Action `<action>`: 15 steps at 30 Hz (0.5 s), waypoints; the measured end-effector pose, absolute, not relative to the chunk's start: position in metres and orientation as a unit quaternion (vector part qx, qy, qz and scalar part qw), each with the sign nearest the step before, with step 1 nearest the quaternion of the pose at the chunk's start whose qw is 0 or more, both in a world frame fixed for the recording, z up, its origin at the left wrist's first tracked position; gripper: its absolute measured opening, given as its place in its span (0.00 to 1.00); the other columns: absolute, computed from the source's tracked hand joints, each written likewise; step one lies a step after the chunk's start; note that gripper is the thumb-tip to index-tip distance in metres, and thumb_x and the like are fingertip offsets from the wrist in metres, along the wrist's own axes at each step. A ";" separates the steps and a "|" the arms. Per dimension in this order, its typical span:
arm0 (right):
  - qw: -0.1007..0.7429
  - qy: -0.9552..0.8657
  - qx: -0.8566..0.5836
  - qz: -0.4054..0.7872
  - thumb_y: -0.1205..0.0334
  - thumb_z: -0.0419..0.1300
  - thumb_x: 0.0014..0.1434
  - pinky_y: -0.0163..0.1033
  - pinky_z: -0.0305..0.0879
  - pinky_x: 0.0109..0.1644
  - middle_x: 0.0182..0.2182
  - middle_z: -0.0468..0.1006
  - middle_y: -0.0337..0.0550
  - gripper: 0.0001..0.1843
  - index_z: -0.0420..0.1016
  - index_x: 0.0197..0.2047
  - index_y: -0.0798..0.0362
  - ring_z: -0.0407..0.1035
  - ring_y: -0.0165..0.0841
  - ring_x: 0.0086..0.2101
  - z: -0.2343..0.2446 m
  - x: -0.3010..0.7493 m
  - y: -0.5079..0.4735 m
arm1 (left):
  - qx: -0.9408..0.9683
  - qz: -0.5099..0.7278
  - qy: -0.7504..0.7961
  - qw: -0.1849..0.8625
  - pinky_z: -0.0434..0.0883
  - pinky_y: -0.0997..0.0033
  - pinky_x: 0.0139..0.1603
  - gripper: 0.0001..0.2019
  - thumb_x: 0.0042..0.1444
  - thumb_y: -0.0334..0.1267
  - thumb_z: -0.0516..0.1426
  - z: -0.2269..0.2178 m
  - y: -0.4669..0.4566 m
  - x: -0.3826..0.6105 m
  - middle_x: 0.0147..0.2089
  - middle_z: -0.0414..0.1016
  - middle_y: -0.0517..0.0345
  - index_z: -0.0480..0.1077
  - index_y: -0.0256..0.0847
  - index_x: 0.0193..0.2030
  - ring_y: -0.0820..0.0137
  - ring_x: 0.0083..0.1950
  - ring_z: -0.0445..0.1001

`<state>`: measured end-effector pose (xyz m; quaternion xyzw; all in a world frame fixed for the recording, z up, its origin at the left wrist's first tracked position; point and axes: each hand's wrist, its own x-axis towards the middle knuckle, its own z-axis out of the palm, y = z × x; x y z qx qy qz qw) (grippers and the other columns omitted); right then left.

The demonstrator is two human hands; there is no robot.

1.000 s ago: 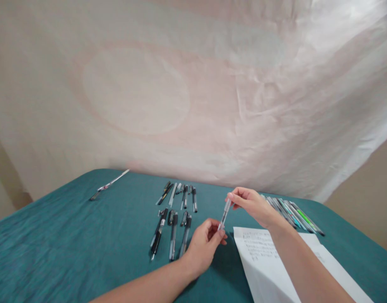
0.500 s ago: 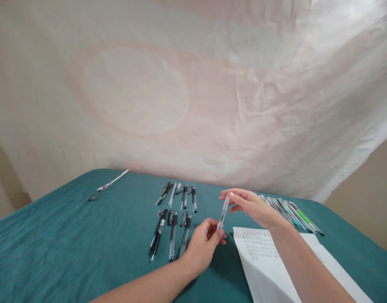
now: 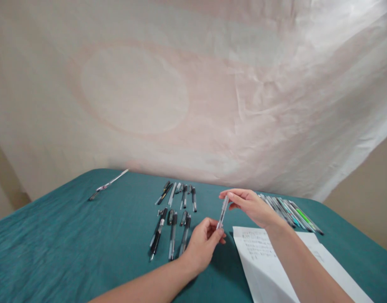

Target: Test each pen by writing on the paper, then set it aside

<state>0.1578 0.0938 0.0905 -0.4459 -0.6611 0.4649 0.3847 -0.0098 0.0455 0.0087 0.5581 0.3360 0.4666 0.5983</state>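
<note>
A clear pen (image 3: 223,210) with a dark refill inside is held tilted above the table between my two hands. My left hand (image 3: 206,242) pinches its lower end between thumb and fingers. At the top end, my right hand (image 3: 245,203) grips the pen with its fingertips. Left of my left hand lie several dark pens with separate caps beside them, among them a clear-barrelled pen (image 3: 172,236) and a black pen (image 3: 157,235). Farther back is another group of pens and caps, including a pale pen (image 3: 172,194).
White paper sheets (image 3: 259,269) with handwriting lie under my right forearm. Behind that arm is a row of pens (image 3: 291,212), one bright green. A thin line of pens (image 3: 108,185) lies at the far left on the green tablecloth (image 3: 70,235). A pale cloth (image 3: 196,92) hangs behind.
Hardly anything differs. Both hands keep hold of the clear pen in nearly the same place, and the objects on the table lie as before.
</note>
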 end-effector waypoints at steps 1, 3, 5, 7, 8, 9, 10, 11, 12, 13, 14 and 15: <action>0.385 -0.666 -0.450 0.454 0.49 0.56 0.54 0.39 0.66 0.37 0.40 0.77 0.47 0.19 0.77 0.41 0.54 0.69 0.35 0.38 0.091 0.158 0.094 | 0.557 0.466 0.335 0.600 0.68 0.70 0.36 0.09 0.53 0.41 0.56 0.009 0.045 -0.010 0.32 0.71 0.57 0.63 0.37 0.35 0.70 0.32 0.71; 0.384 -0.675 -0.460 0.432 0.49 0.57 0.54 0.38 0.65 0.36 0.37 0.79 0.46 0.18 0.78 0.38 0.54 0.70 0.34 0.36 0.091 0.157 0.094 | 0.556 0.465 0.336 0.601 0.68 0.70 0.35 0.08 0.53 0.40 0.56 0.009 0.044 -0.010 0.31 0.71 0.57 0.63 0.38 0.34 0.70 0.31 0.72; 0.384 -0.680 -0.466 0.416 0.49 0.57 0.54 0.37 0.64 0.35 0.35 0.79 0.45 0.18 0.78 0.37 0.53 0.69 0.34 0.34 0.092 0.155 0.093 | 0.558 0.466 0.342 0.596 0.68 0.69 0.35 0.08 0.52 0.40 0.56 0.009 0.043 -0.010 0.30 0.71 0.58 0.63 0.38 0.33 0.69 0.31 0.72; 0.384 -0.681 -0.473 0.406 0.50 0.57 0.54 0.37 0.62 0.35 0.34 0.80 0.44 0.17 0.79 0.36 0.53 0.69 0.33 0.33 0.093 0.154 0.092 | 0.564 0.468 0.348 0.585 0.68 0.69 0.34 0.07 0.52 0.39 0.56 0.010 0.042 -0.010 0.30 0.71 0.59 0.62 0.38 0.32 0.69 0.30 0.72; 0.385 -0.680 -0.478 0.402 0.50 0.58 0.53 0.36 0.62 0.35 0.33 0.80 0.44 0.16 0.79 0.35 0.53 0.69 0.33 0.32 0.093 0.153 0.092 | 0.567 0.470 0.351 0.578 0.67 0.69 0.34 0.07 0.52 0.39 0.56 0.010 0.042 -0.009 0.29 0.71 0.59 0.62 0.39 0.31 0.69 0.30 0.72; 0.386 -0.678 -0.484 0.397 0.50 0.58 0.53 0.36 0.61 0.34 0.32 0.80 0.44 0.16 0.79 0.34 0.54 0.68 0.32 0.31 0.093 0.153 0.092 | 0.571 0.472 0.355 0.571 0.67 0.70 0.34 0.07 0.52 0.38 0.56 0.010 0.041 -0.009 0.29 0.71 0.59 0.62 0.39 0.31 0.69 0.30 0.71; 0.387 -0.676 -0.490 0.392 0.50 0.59 0.52 0.36 0.61 0.33 0.30 0.79 0.43 0.16 0.79 0.33 0.54 0.68 0.32 0.30 0.093 0.152 0.092 | 0.574 0.473 0.360 0.563 0.67 0.70 0.33 0.06 0.52 0.38 0.56 0.010 0.041 -0.009 0.29 0.70 0.59 0.62 0.39 0.31 0.69 0.30 0.71; 0.388 -0.674 -0.496 0.386 0.50 0.60 0.51 0.36 0.60 0.32 0.29 0.79 0.42 0.16 0.79 0.32 0.55 0.67 0.31 0.28 0.092 0.152 0.093 | 0.577 0.472 0.366 0.557 0.67 0.70 0.33 0.06 0.52 0.37 0.56 0.010 0.040 -0.009 0.29 0.70 0.60 0.62 0.39 0.30 0.69 0.30 0.71; 0.388 -0.673 -0.502 0.381 0.49 0.60 0.51 0.36 0.59 0.31 0.27 0.78 0.42 0.16 0.78 0.31 0.55 0.66 0.30 0.27 0.091 0.151 0.093 | 0.580 0.471 0.372 0.551 0.67 0.70 0.33 0.06 0.52 0.37 0.56 0.010 0.040 -0.009 0.28 0.70 0.60 0.62 0.39 0.30 0.69 0.30 0.71; 0.389 -0.671 -0.506 0.377 0.49 0.60 0.51 0.35 0.59 0.30 0.25 0.77 0.41 0.16 0.78 0.30 0.55 0.65 0.30 0.26 0.090 0.151 0.094 | 0.583 0.470 0.375 0.546 0.67 0.70 0.33 0.06 0.52 0.37 0.56 0.010 0.040 -0.009 0.28 0.70 0.60 0.62 0.39 0.30 0.69 0.30 0.71; 0.390 -0.669 -0.509 0.375 0.49 0.60 0.51 0.35 0.58 0.30 0.24 0.76 0.40 0.17 0.77 0.29 0.55 0.64 0.29 0.25 0.089 0.151 0.094 | 0.586 0.470 0.375 0.544 0.67 0.70 0.33 0.05 0.52 0.37 0.55 0.010 0.040 -0.009 0.28 0.70 0.60 0.62 0.39 0.30 0.69 0.30 0.71; 0.392 -0.667 -0.511 0.375 0.48 0.60 0.51 0.35 0.59 0.29 0.24 0.76 0.40 0.17 0.76 0.29 0.55 0.64 0.29 0.25 0.089 0.151 0.094 | 0.589 0.469 0.374 0.542 0.67 0.70 0.33 0.05 0.52 0.37 0.55 0.009 0.040 -0.010 0.28 0.70 0.60 0.62 0.39 0.30 0.69 0.30 0.71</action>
